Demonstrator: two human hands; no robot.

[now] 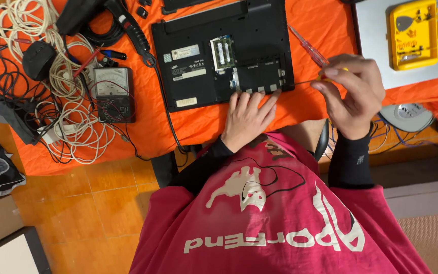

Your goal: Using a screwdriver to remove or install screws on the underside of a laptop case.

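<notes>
Your left hand (248,117) lies flat with fingers spread on the near edge of the upturned black laptop (221,53), holding nothing, just beside its open compartment. Your right hand (352,94) pinches a thin screwdriver (307,80) with fingers pressed together, its tip pointing at the laptop's right edge. The laptop sits on the orange cloth (320,25). A meter (112,94) and tangled cables (67,122) lie well to the left.

One view only: head cam, looking steeply down over wearer's chest at orange-covered table (320,25) edge and tiled floor (102,203). Close range; laptop underside (198,50) top centre. No 2nd view, so no overlap.
</notes>
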